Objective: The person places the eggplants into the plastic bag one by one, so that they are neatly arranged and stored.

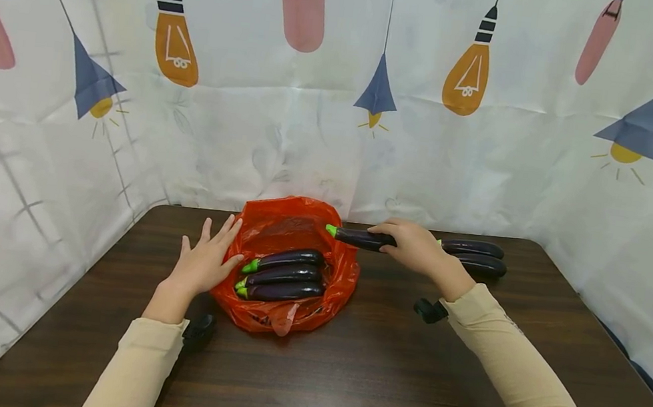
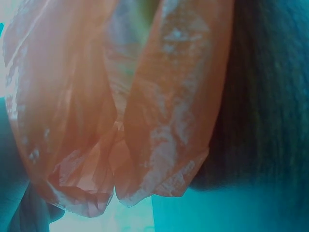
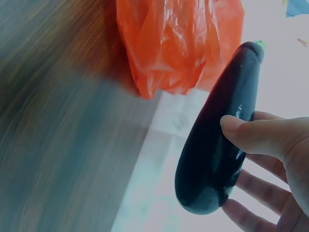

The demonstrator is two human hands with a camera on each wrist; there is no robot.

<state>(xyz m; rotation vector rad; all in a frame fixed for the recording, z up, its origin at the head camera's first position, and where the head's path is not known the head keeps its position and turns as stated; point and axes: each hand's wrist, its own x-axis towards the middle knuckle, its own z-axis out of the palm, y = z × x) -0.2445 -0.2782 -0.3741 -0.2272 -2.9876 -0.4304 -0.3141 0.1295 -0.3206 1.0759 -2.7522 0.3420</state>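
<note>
An open red plastic bag (image 1: 347, 286) sits on the table with three eggplants (image 1: 288, 274) inside, their green stem ends to the left. My left hand (image 1: 203, 262) has its fingers spread at the bag's left rim, thumb against the plastic. Crumpled bag film (image 2: 183, 96) fills most of the left wrist view, where that hand cannot be made out. Just right of the bag's mouth, my right hand (image 1: 415, 246) grips another eggplant (image 1: 359, 238), stem toward the bag. The right wrist view shows thumb and fingers around this eggplant (image 3: 217, 140), near the bag (image 3: 169, 48).
Two more eggplants (image 1: 479, 264) lie side by side at the back right, beyond my right wrist. A dark wooden table (image 1: 341, 393) carries everything. White curtains (image 1: 321, 142) printed with lamps hang behind it and at both sides.
</note>
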